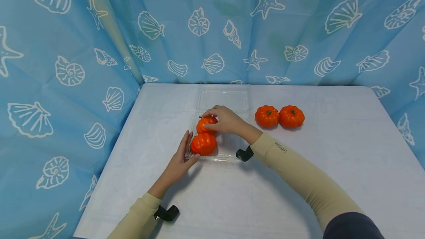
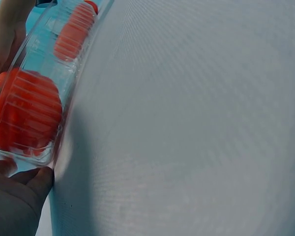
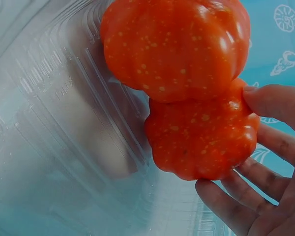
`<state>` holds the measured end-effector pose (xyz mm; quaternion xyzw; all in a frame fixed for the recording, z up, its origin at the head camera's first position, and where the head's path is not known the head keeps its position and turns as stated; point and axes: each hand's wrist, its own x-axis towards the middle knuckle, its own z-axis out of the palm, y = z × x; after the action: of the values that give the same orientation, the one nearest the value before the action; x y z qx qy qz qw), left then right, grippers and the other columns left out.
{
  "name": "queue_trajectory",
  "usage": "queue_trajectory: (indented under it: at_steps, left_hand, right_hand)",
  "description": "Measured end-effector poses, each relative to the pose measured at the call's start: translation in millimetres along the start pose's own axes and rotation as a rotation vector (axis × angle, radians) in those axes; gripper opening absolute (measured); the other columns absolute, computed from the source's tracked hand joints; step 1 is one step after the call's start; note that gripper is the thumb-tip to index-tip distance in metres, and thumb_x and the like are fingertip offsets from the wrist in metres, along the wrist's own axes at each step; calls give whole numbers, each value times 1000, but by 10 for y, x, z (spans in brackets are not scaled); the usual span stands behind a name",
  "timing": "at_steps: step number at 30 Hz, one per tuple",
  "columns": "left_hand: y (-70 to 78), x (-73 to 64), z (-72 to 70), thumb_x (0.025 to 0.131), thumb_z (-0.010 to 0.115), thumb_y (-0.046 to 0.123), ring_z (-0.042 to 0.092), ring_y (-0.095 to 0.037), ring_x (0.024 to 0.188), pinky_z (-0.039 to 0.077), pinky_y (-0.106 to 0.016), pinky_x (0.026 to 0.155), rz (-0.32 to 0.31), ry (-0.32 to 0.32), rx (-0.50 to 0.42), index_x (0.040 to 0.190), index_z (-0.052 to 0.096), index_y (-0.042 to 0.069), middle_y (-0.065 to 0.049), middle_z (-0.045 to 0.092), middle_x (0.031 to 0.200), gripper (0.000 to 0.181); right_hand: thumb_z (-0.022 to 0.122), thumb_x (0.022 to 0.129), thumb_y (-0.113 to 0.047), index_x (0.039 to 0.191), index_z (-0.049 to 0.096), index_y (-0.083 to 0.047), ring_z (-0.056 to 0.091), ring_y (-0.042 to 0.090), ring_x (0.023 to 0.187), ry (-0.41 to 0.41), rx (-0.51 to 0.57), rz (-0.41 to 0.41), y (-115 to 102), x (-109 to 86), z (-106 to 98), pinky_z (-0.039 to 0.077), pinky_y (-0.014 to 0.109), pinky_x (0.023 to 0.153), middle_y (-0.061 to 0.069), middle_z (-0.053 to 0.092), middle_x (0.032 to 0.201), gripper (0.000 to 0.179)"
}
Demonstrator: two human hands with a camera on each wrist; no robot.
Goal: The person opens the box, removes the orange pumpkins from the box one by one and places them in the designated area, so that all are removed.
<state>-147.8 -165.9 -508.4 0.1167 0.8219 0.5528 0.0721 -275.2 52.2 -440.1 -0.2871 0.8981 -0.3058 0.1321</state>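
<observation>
My right hand grips a small orange pumpkin between thumb and fingertips, inside the left part of a clear plastic clamshell box. A second orange pumpkin sits at the box's front left, touching the held one, as the right wrist view also shows. At that front left corner, my left hand touches the box, fingers stretched along its left side and thumb at the front edge. The box's lid lies folded back behind it. The underside of the held pumpkin is hidden in the head view.
To the right of the box, two more orange pumpkins stand side by side on the white-covered table. A blue curtain with white shell and starfish prints hangs behind the table and along its sides.
</observation>
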Motion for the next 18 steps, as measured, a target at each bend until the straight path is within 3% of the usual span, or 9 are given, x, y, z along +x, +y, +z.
queue_trajectory:
  at_steps: [5, 11, 18]
  left_hand:
    - [6, -3, 1, 100, 66, 22, 24, -28, 153, 42, -52, 110, 6, -1, 10, 165, 6, 14, -7, 20, 169, 89]
    - [12, -11, 0, 99, 67, 25, 24, -28, 153, 41, -53, 110, 3, 4, 18, 165, 6, 13, -6, 21, 169, 90]
    - [18, -14, -1, 99, 67, 27, 23, -25, 154, 42, -51, 110, -14, -1, 35, 165, 5, 16, -2, 20, 169, 91]
  right_hand:
    - [73, 94, -30, 134, 65, -13, 56, 27, 126, -14, 13, -6, -14, -36, -17, 47, 43, 109, 8, 64, 134, 44]
    - [75, 93, -33, 130, 65, -12, 58, 26, 121, -5, 20, 11, -30, -53, 2, 49, 41, 106, 7, 66, 130, 44]
    - [74, 94, -37, 136, 65, -15, 56, 27, 125, -26, -66, 37, -41, -87, -9, 48, 43, 108, 9, 62, 137, 48]
